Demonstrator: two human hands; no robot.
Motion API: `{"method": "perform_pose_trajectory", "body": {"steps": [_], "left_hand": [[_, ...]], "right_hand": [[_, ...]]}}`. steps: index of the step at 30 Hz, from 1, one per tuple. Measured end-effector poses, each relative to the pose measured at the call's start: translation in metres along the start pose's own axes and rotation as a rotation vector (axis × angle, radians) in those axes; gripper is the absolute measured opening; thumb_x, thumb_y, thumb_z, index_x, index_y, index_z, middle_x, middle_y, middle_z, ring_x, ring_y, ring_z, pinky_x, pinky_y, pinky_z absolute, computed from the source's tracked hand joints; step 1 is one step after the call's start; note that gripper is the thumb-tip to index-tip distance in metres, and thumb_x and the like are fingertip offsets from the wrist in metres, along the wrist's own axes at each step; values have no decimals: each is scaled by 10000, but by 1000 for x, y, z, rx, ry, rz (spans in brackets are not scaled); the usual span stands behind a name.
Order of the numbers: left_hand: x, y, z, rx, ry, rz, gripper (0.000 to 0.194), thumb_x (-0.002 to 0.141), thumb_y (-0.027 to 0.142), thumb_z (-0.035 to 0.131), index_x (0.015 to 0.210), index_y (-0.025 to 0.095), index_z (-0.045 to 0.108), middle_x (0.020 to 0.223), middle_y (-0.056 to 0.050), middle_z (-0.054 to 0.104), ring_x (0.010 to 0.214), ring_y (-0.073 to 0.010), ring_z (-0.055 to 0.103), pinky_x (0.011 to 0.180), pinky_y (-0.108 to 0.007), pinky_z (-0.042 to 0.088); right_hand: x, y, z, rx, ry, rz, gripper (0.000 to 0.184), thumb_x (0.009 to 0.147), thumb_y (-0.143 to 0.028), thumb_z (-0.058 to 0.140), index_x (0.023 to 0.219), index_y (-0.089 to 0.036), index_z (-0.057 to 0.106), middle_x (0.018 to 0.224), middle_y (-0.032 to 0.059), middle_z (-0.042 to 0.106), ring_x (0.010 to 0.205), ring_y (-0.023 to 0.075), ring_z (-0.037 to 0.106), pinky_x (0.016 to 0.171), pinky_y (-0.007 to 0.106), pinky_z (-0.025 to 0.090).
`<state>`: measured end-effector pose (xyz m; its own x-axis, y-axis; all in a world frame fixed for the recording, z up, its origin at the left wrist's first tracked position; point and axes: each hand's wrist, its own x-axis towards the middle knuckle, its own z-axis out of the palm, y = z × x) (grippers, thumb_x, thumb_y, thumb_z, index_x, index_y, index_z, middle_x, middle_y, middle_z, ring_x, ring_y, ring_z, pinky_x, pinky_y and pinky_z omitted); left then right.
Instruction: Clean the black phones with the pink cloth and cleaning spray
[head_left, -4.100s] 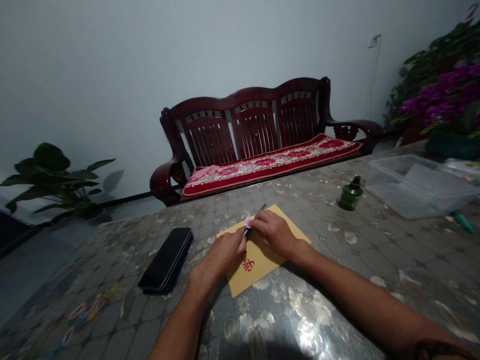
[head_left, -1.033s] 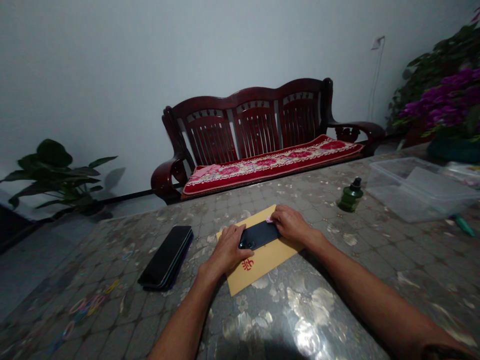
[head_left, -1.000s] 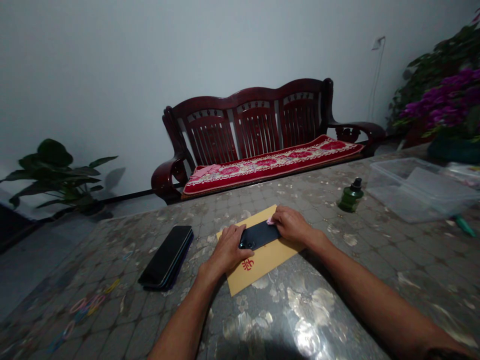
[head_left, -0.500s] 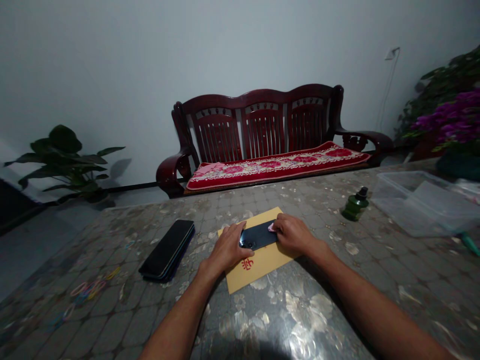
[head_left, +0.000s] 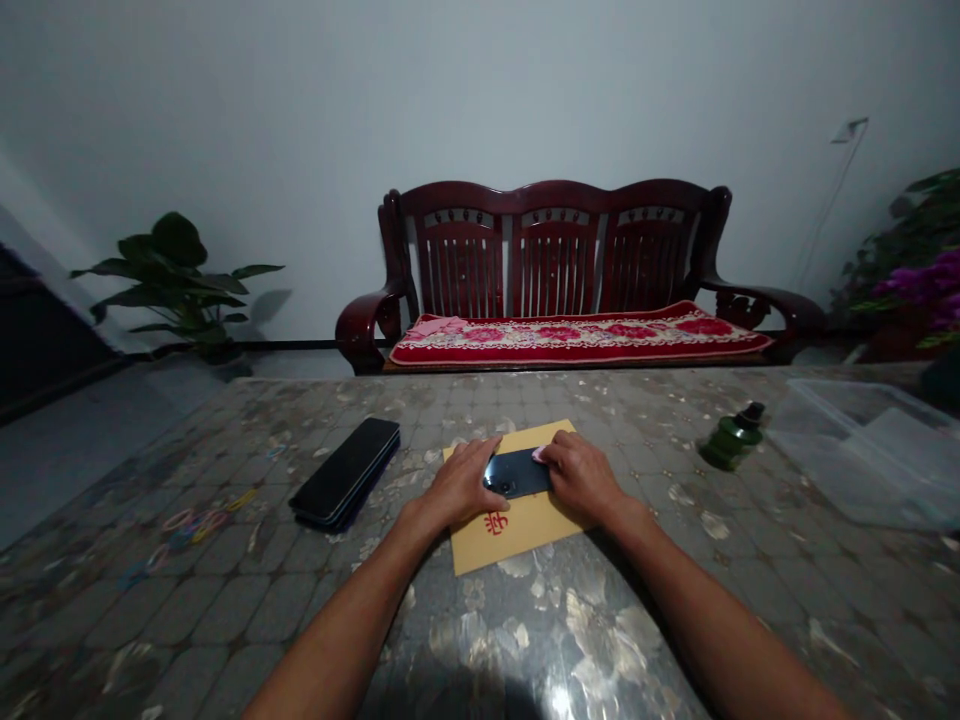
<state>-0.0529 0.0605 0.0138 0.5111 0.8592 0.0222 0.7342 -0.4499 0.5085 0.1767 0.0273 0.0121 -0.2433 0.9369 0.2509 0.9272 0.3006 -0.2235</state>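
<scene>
A dark blue smartphone (head_left: 525, 473) lies back side up on a yellow sheet (head_left: 491, 550) with red characters. My left hand (head_left: 463, 482) grips the phone's left end, thumb along the near edge and fingers along the far edge, by the camera lenses. At the phone's right end my right hand (head_left: 581, 475) is closed on a small pale pink cloth (head_left: 538, 454), pressed to the phone's back. Most of the cloth is hidden under the fingers.
A stack of dark phones (head_left: 346, 475) lies to the left, near several coloured bands (head_left: 199, 523). On the right stand a green bottle (head_left: 733, 438) and a clear plastic box (head_left: 825, 480). Behind the patterned table (head_left: 645, 640) is a wooden bench (head_left: 555, 250).
My view has turned and levelled slightly, so the bench sits further right in the picture. My right hand and the cloth have shifted slightly left along the phone; the left hand keeps its grip.
</scene>
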Motion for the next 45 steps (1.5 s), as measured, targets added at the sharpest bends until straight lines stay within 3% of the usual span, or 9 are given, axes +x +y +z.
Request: {"method": "perform_pose_trajectory", "body": {"steps": [4,11,20,29,35,42,45], "left_hand": [[0,-6,-6,-7,-38,1,1041,559,244,883,1500,224,439,1465,-140,544,1355,-369,481,1146,-465,343],[-3,-14,-13,-95,-49,-8,1083,519,218,888,1504,210,438,1499,-144,514,1400,-379,436,1155,-467,352],[-5,-13,-7,-107,13,-22,1096,501,216,914,1494,211,451,1494,-147,521,1377,-387,467,1154,-480,362],[-9,-17,-2,-169,67,-58,1114,514,226,903,1514,205,414,1390,-133,597,1308,-364,523,1116,-460,388],[-11,-23,6,-188,96,-34,1110,548,221,893,1532,189,379,1348,-119,622,1285,-338,535,1111,-439,386],[-14,-22,4,-167,83,-44,1079,579,218,893,1526,159,380,1406,-145,581,1323,-330,497,1118,-407,384],[-14,-20,2,-164,82,-47,1100,567,228,903,1529,166,373,1417,-147,573,1323,-347,494,1113,-425,389]], "right_hand": [[1,-8,1,14,-23,-90,272,907,-137,545,1037,-234,764,963,66,674,929,202,588,808,290,390],[6,3,-3,-80,4,55,284,931,-149,534,1045,-225,784,988,92,683,962,233,586,795,313,372],[7,-38,10,-23,-13,-203,265,930,-168,569,1107,-257,745,1000,72,667,939,230,551,786,327,345],[9,-26,3,-76,-9,-42,288,938,-137,526,1080,-225,761,1006,96,675,934,239,559,784,333,344],[9,-46,11,1,-26,-235,300,938,-143,518,1118,-244,736,1014,78,666,933,224,545,787,323,341],[11,-25,4,-93,-23,-30,335,938,-122,503,1110,-231,768,1022,102,680,955,239,575,799,327,354],[13,-24,3,-117,-42,-24,336,940,-125,508,1128,-231,765,1033,104,680,967,238,579,800,320,358]]}}
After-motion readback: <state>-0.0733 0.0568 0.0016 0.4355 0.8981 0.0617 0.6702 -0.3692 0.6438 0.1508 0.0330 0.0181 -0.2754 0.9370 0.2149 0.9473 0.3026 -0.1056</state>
